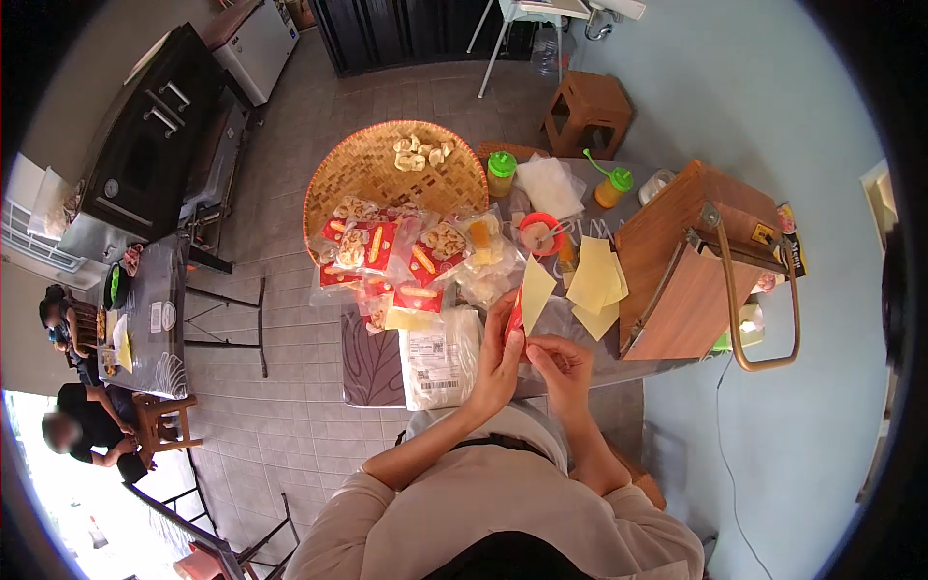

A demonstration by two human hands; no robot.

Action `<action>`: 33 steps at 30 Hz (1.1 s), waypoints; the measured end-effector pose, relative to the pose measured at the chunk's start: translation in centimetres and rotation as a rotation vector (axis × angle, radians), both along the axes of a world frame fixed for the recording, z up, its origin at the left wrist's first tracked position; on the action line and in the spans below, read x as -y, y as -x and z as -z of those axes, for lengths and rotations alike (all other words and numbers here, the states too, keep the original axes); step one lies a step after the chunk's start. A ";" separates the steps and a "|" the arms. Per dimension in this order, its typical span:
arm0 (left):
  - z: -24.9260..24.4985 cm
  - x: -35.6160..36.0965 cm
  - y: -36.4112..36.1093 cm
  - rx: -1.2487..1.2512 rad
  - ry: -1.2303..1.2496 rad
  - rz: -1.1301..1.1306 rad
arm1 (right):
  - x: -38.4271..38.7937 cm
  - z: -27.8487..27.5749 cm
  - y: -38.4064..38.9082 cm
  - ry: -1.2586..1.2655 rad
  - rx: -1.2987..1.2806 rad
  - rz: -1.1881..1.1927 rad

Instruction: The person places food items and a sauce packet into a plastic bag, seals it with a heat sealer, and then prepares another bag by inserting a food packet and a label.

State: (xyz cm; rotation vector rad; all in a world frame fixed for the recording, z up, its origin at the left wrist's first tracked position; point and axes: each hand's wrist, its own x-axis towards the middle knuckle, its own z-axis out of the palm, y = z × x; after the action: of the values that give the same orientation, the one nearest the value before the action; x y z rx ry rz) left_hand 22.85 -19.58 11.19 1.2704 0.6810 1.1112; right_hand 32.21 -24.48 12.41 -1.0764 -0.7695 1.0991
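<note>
My left hand [499, 356] and my right hand [561, 362] meet over the near edge of the table, both pinching a small red packet [515, 319] with a yellow sheet [535, 288] standing up from it. Just beyond lie more yellow sheets [595, 280] and a pile of clear food packets with red labels [401, 256]. A white bag with a printed label [437, 362] rests left of my left hand.
A round woven tray [372, 169] holds dumplings [420, 153] at the far side. Two green-capped bottles [500, 176] [613, 186], a red bowl [539, 232] and a wooden box with a metal handle [696, 261] stand on the table. Two people sit at another table [155, 319] far left.
</note>
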 end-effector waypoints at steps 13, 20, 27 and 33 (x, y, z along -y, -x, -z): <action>-0.5 0.0 0.1 0.083 0.021 0.054 | -0.6 -0.4 -0.5 -0.041 0.013 -0.069; -0.2 -0.2 -0.1 0.043 -0.013 -0.013 | -0.6 -1.0 -0.5 -0.063 0.300 -0.032; -0.4 -0.4 -0.1 0.021 -0.085 -0.068 | -0.8 -1.3 -0.6 -0.127 0.544 0.019; 0.1 -0.2 0.0 0.026 -0.063 -0.054 | -0.9 -1.9 -0.3 -0.177 0.734 0.129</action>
State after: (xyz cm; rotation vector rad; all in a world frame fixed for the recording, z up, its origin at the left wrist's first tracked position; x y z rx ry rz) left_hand 22.87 -19.36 11.13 1.2959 0.6690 1.1998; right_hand 32.54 -23.58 14.28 -1.3659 -1.3228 0.4938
